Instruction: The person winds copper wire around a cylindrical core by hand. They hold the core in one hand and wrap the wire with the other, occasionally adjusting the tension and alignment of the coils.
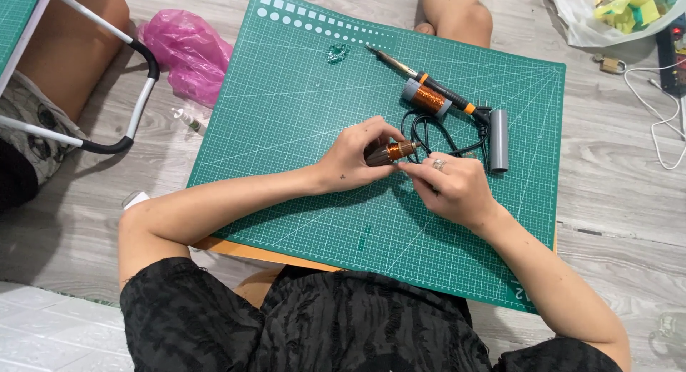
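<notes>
Over the middle of the green cutting mat [300, 129], both hands meet around a small copper wire coil [394, 152] with a dark end. Left hand [357, 157] grips the coil's dark end with curled fingers; right hand [454, 186], wearing a ring, pinches at the coil's copper end with fingertips closed. Just beyond the hands lie a soldering iron [421, 77] with an orange collar, a second, larger copper coil [426, 97] touching it, a black cable [446, 132] and a grey tube [498, 140]. A pink plastic bag [187, 52] sits on the floor left of the mat.
</notes>
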